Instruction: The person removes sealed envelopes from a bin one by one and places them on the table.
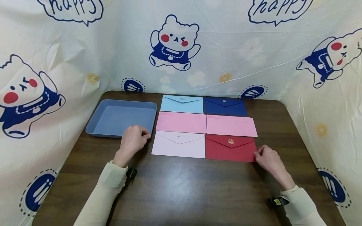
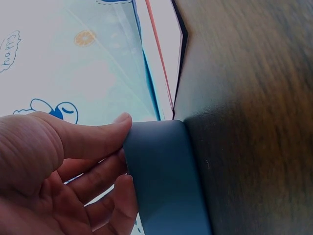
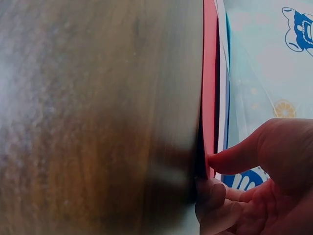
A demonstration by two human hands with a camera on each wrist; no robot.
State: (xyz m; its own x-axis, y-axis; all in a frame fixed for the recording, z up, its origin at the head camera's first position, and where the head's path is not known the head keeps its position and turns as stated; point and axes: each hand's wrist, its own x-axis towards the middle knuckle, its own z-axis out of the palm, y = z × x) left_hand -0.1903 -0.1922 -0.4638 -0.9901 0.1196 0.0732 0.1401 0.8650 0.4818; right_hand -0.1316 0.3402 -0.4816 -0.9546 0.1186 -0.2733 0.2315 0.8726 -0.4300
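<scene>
My right hand (image 1: pixel 270 160) pinches the lower right corner of a red envelope (image 1: pixel 230 152) with a gold emblem; the right wrist view has thumb and fingers at the red envelope's edge (image 3: pixel 209 73). At the near right corner of a blue-grey tray (image 1: pixel 121 117) is my left hand (image 1: pixel 133 141), its fingers loosely bent. In the left wrist view its thumb and fingertips lie against the tray's rim (image 2: pixel 164 171). Beside the red envelope lies a white envelope (image 1: pixel 178 149). Behind them are two pink envelopes (image 1: pixel 181 122), a light blue envelope (image 1: pixel 182 108) and a dark blue envelope (image 1: pixel 226 110).
The dark wood table (image 1: pixel 183 191) carries the tray at the back left and the envelopes in two columns right of it. A pale patterned cloth (image 1: pixel 223 47) hangs behind and along both sides of the table.
</scene>
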